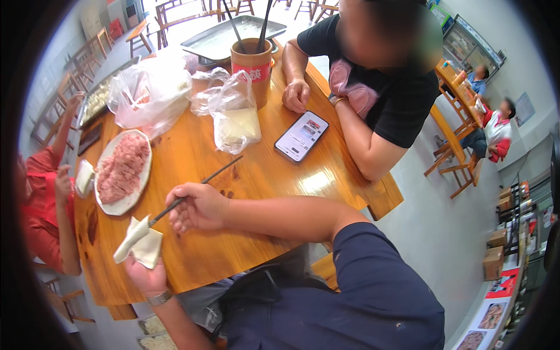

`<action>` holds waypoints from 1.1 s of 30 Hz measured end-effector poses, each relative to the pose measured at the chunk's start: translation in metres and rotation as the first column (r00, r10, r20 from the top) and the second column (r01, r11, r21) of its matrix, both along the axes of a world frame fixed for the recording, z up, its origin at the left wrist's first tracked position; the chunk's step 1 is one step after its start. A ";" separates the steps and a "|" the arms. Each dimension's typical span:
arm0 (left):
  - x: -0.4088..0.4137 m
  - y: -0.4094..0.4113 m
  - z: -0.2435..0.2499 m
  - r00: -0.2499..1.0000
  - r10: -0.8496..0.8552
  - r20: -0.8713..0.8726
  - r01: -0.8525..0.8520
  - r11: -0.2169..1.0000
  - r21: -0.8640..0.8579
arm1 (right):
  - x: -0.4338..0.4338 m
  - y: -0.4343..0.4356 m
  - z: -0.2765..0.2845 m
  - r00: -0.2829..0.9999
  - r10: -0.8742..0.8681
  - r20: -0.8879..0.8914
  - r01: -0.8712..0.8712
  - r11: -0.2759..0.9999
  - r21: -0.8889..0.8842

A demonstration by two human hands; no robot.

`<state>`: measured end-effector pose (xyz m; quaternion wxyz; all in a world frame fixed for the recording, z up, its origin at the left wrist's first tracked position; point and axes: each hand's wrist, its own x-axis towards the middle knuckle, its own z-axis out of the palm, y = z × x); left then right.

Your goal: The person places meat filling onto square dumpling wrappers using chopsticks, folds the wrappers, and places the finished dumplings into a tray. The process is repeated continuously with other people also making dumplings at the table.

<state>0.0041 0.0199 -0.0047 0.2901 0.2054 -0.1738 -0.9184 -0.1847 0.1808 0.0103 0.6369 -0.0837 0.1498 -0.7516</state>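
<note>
My left hand (148, 272), with a metal watch band at its wrist, holds up a pale dough wrapper (148, 247) that is partly folded over. In my right hand (199, 208) is a dark chopstick (175, 203), whose lower tip touches the folded wrapper. An oval white plate (148, 151) of pink minced meat (121, 168) lies just beyond my hands, at the left. Farther back, a stack of pale wrappers (238, 127) sits in a clear plastic bag. Whether any filling is inside the held wrapper cannot be seen.
On the wooden table (258, 188) are a phone (302, 136), a brown chopstick holder (251, 57), a large plastic bag (153, 92), a metal tray (262, 27) and a tray of pale pieces (97, 101). One person in black leans at the right; another in red is at the left.
</note>
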 end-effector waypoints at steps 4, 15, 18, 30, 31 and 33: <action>-0.002 -0.001 -0.001 0.998 -0.046 -0.053 0.041 0.994 -0.104 | -0.001 0.002 0.001 0.999 0.027 -0.044 -0.030 0.998 -0.048; -0.003 0.012 0.007 0.998 -0.057 -0.032 0.051 0.985 -0.164 | 0.001 0.002 0.002 0.999 0.013 -0.052 -0.014 1.000 -0.024; -0.002 0.013 0.004 0.998 -0.058 -0.025 0.053 0.985 -0.165 | 0.002 0.003 0.002 0.999 0.014 -0.047 -0.015 0.999 -0.033; -0.003 0.012 0.001 0.999 -0.017 0.047 0.023 0.991 -0.136 | -0.001 0.002 0.001 0.999 0.023 -0.044 -0.024 0.999 -0.029; -0.004 0.013 0.002 0.998 0.009 0.062 -0.002 0.994 -0.113 | -0.001 0.002 0.001 0.999 0.022 -0.044 -0.024 0.999 -0.028; -0.004 0.013 0.001 0.997 0.035 0.067 -0.028 0.995 -0.100 | -0.001 0.002 0.001 0.999 0.023 -0.039 -0.024 0.999 -0.024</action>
